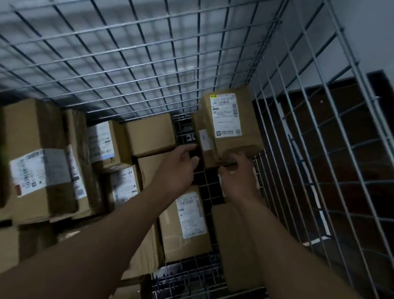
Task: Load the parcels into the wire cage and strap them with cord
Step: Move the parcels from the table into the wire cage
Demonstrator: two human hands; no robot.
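Observation:
I look down into a wire cage [138, 60] with several cardboard parcels stacked inside. A brown parcel with a white shipping label [225, 118] stands in the far right corner of the cage. Both my arms reach down to it. My left hand [179, 170] touches its left lower edge with curled fingers. My right hand [240, 180] grips its near lower edge, where a small box [237, 152] sits under it. No cord is in sight.
Labelled parcels [39, 169] fill the left side of the cage, and more parcels [185, 223] lie beneath my arms. The mesh floor [192, 288] shows at the near right. The right cage wall [331, 173] stands against dark furniture.

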